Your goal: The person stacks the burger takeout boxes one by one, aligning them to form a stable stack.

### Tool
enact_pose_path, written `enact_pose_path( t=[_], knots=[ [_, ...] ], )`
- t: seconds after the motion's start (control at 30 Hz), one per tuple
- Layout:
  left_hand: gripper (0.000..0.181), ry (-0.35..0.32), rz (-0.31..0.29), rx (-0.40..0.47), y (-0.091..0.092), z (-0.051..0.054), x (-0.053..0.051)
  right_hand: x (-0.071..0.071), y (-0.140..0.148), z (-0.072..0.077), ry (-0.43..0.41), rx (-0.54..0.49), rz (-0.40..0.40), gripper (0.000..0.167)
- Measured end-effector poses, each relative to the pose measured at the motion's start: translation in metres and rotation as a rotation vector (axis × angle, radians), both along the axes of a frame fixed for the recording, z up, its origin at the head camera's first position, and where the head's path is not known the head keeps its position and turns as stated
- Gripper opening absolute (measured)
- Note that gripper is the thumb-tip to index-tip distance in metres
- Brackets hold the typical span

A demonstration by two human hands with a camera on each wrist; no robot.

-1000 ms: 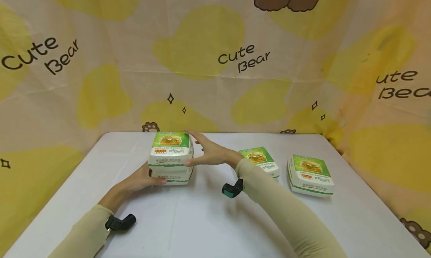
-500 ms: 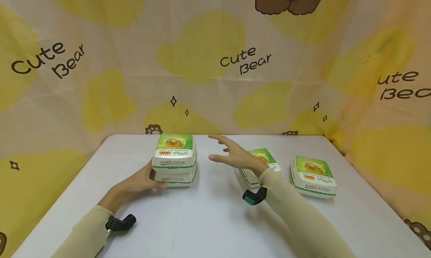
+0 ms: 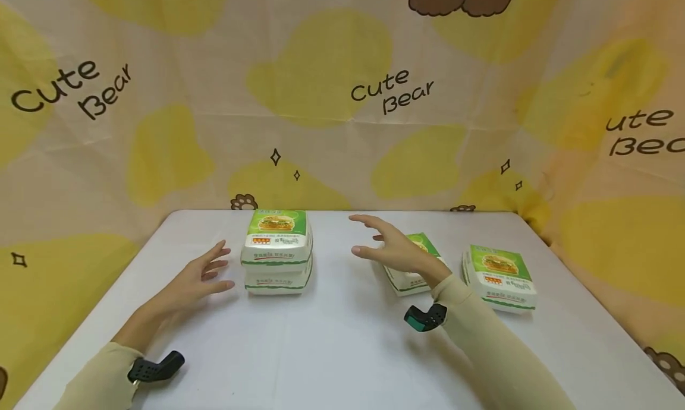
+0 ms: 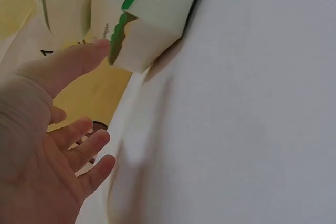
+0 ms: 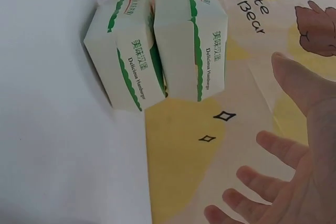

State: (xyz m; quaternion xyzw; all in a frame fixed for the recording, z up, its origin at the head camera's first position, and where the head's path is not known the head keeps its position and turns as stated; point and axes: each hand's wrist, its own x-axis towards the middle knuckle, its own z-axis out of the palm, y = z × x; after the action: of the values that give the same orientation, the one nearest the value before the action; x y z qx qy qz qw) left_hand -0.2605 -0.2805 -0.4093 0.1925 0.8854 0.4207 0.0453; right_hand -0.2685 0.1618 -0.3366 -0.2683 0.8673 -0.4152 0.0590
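Upper burger box [image 3: 276, 241] is stacked on lower box [image 3: 275, 283], middle box [image 3: 406, 282] and far-right box [image 3: 499, 277] left unstacked; nothing is gripped by left hand [image 3: 188, 285] or right hand [image 3: 398, 251], fingers loosely spread.

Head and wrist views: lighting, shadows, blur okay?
Head: bright, fairly even; soft shadows on the table beside the right sleeve and near the left hand. Left wrist: noticeably dimmer, with soft-edged shadow at the foot of the stack. Right wrist: scene appears sideways, but "Delicious" on the stack is legible; right hand cropped by the frame.
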Motion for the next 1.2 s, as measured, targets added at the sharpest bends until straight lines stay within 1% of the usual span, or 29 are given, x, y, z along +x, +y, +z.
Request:
enact_pose_path(
  t=[0.13, 0.23, 0.33, 0.43, 0.47, 0.5, 0.57, 0.67, 0.73, 0.77, 0.83, 0.87, 0.9, 0.97, 1.07, 1.2],
  knots=[
    [0.089, 0.055, 0.045, -0.028, -0.013, 0.012, -0.001, 0.005, 0.008, 0.001, 0.037, -0.011, -0.009, 0.069],
    [0.079, 0.083, 0.077, -0.008, -0.018, 0.025, -0.005, 0.007, 0.012, 0.001, 0.051, -0.011, -0.025, 0.069],
    [0.072, 0.116, 0.099, 0.015, -0.016, 0.038, -0.011, 0.008, 0.015, -0.001, 0.048, 0.009, -0.038, 0.069],
    [0.065, 0.165, 0.125, 0.062, -0.008, 0.049, -0.016, 0.008, 0.018, -0.005, 0.055, 0.026, -0.045, 0.069],
    [0.062, 0.191, 0.141, 0.084, -0.003, 0.052, -0.017, 0.008, 0.018, -0.006, 0.063, 0.024, -0.047, 0.068],
    [0.059, 0.217, 0.161, 0.114, 0.001, 0.056, -0.018, 0.008, 0.019, -0.007, 0.068, 0.020, -0.051, 0.068],
    [0.051, 0.261, 0.201, 0.216, 0.009, 0.063, -0.019, 0.008, 0.020, -0.008, 0.082, 0.011, -0.060, 0.066],
    [0.036, 0.334, 0.248, 0.426, 0.019, 0.074, -0.021, 0.010, 0.022, -0.009, 0.099, -0.004, -0.066, 0.065],
    [0.029, 0.355, 0.250, 0.570, 0.022, 0.080, -0.020, 0.011, 0.025, -0.011, 0.108, -0.005, -0.066, 0.066],
    [0.027, 0.364, 0.243, 0.625, 0.022, 0.083, -0.019, 0.011, 0.027, -0.012, 0.117, -0.004, -0.067, 0.066],
    [0.025, 0.368, 0.236, 0.701, 0.022, 0.086, -0.016, 0.010, 0.031, -0.011, 0.115, -0.016, -0.078, 0.067],
    [0.025, 0.371, 0.231, 0.719, 0.021, 0.088, -0.015, 0.010, 0.033, -0.011, 0.114, -0.022, -0.084, 0.067],
    [0.025, 0.372, 0.225, 0.728, 0.021, 0.089, -0.014, 0.009, 0.035, -0.009, 0.110, -0.027, -0.091, 0.067],
    [0.026, 0.380, 0.218, 0.702, 0.021, 0.091, -0.013, 0.007, 0.040, -0.006, 0.099, -0.043, -0.103, 0.066],
    [0.029, 0.384, 0.201, 0.590, 0.026, 0.092, -0.013, 0.007, 0.048, -0.003, 0.081, -0.044, -0.120, 0.065],
    [0.032, 0.348, 0.166, 0.427, 0.038, 0.090, -0.012, 0.007, 0.060, -0.003, 0.069, -0.021, -0.136, 0.063]
  ],
)
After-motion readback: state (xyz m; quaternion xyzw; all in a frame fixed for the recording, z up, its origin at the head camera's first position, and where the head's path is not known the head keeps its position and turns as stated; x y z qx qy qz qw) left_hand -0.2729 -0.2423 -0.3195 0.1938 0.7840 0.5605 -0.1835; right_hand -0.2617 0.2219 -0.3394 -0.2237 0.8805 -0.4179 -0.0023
